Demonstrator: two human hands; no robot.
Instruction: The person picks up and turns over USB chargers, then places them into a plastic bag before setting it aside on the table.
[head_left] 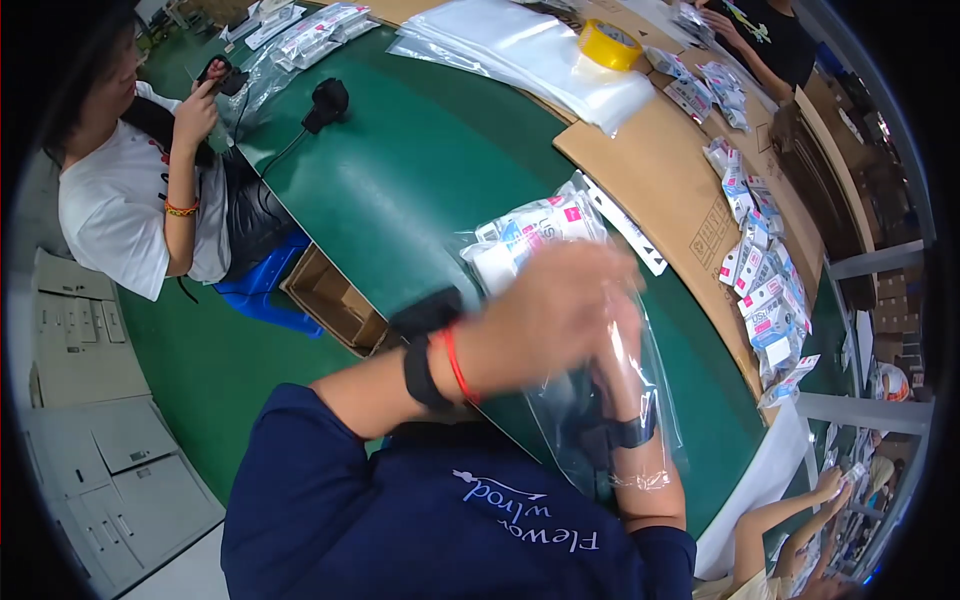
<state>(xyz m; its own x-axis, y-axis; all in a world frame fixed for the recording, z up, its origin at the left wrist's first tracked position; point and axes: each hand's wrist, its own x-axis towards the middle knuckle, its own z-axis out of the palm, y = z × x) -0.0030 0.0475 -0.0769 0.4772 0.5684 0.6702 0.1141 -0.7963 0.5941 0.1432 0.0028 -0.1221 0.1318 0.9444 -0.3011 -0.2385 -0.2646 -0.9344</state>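
My left hand (545,310), smeared by motion, crosses in front of my right hand; its fingers cannot be made out. My right hand (618,345) is partly covered by the left and by a clear plastic bag (655,400), which it seems to grip near the upper end. The bag hangs toward me over my right wrist and forearm. Just beyond my hands, a bundle of small white, pink and blue packages (535,225) in clear wrapping lies on the green table (400,160).
A cardboard sheet (650,170) carries a row of small packages (765,290). Flat clear bags (500,50) and a yellow tape roll (610,45) lie at the back. A black plug with cable (325,105) lies left. A seated co-worker (140,190) holds a dark object; a cardboard box (335,300) stands below.
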